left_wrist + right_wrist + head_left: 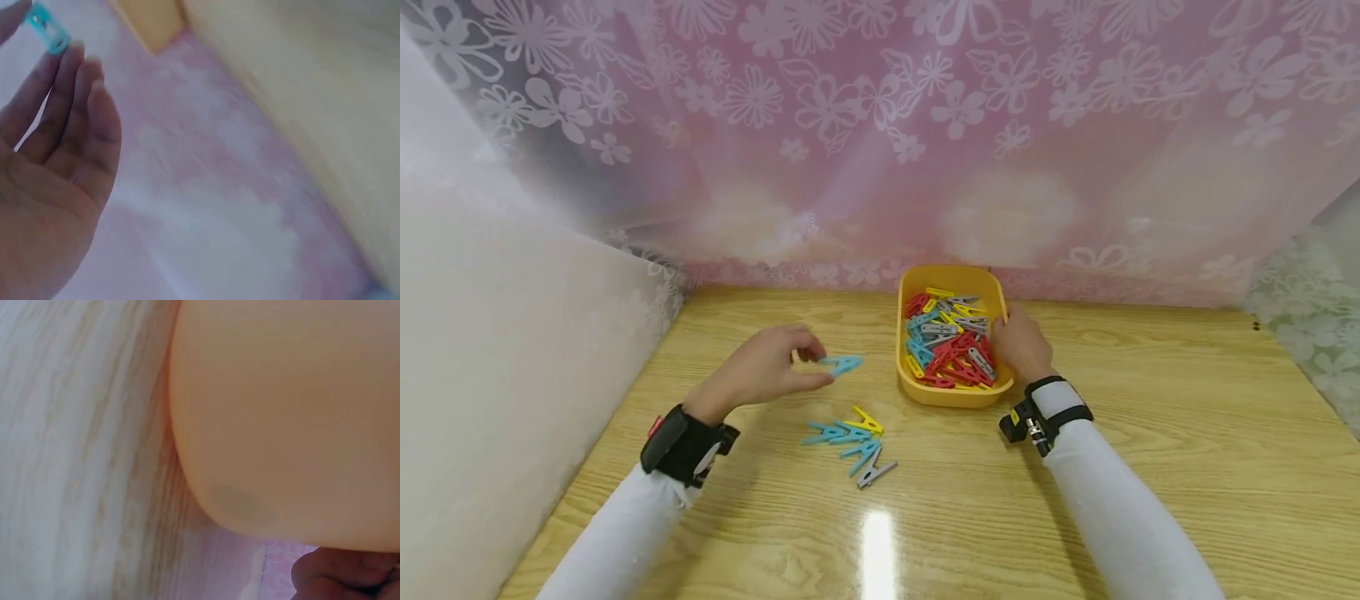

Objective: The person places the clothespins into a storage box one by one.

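Between thumb and fingers, my left hand pinches a light blue clothespin above the table, left of a yellow plastic tub. The left wrist view shows this clothespin at the fingertips. My right hand grips the tub's right side at the rim; in the right wrist view, its fingers lie against the tub wall. Red, blue, yellow and grey clothespins fill the tub. On the table below my left hand lie several blue clothespins, a yellow clothespin and a grey clothespin.
The wood-grain table runs back to a pink flowered curtain. A white wall or sheet borders it on the left, a pale flowered sheet on the right. The tub stands near the back edge.
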Action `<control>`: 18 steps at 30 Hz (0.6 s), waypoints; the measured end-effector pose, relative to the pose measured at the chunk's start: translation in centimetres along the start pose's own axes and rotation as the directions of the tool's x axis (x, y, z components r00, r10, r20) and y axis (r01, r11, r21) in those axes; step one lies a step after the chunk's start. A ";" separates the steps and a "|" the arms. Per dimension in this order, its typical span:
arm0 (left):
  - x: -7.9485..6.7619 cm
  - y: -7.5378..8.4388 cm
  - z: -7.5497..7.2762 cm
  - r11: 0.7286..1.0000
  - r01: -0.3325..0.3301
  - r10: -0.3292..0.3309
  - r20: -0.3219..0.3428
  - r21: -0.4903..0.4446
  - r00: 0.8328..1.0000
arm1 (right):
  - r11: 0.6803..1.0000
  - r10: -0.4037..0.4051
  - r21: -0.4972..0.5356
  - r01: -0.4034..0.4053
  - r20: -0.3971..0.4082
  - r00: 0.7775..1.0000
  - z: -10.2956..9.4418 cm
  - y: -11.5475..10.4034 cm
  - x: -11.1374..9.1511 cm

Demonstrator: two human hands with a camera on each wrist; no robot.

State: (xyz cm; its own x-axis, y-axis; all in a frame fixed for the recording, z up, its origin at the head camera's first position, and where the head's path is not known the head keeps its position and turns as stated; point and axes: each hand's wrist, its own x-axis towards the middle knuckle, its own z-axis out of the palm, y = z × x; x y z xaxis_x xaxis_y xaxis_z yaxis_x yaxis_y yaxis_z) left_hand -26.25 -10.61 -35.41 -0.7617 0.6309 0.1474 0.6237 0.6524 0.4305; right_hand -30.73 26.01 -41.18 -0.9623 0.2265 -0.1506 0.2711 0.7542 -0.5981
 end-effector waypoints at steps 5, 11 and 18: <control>6.9 2.0 1.0 0.999 -0.041 0.041 -0.001 -0.011 0.999 | 1.000 -0.016 -0.020 0.016 -0.008 1.000 0.3 0.2 0.0; 11.6 2.3 4.1 0.993 -0.072 0.067 0.054 0.094 0.996 | 1.000 -0.019 -0.002 0.019 -0.001 1.000 0.9 -0.1 -0.1; 10.6 -0.2 5.0 0.999 0.002 -0.003 -0.030 -0.041 1.000 | 1.000 -0.011 -0.029 0.010 -0.027 1.000 0.0 0.0 -0.1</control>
State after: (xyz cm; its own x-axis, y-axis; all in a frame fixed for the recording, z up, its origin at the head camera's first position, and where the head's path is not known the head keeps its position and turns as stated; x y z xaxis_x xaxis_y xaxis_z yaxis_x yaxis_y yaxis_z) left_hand -33.55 -1.96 -38.34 -0.7684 0.6162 0.1730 0.6149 0.6357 0.4666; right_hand -30.63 25.94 -41.15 -0.9642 0.2351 -0.1230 0.2623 0.7741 -0.5761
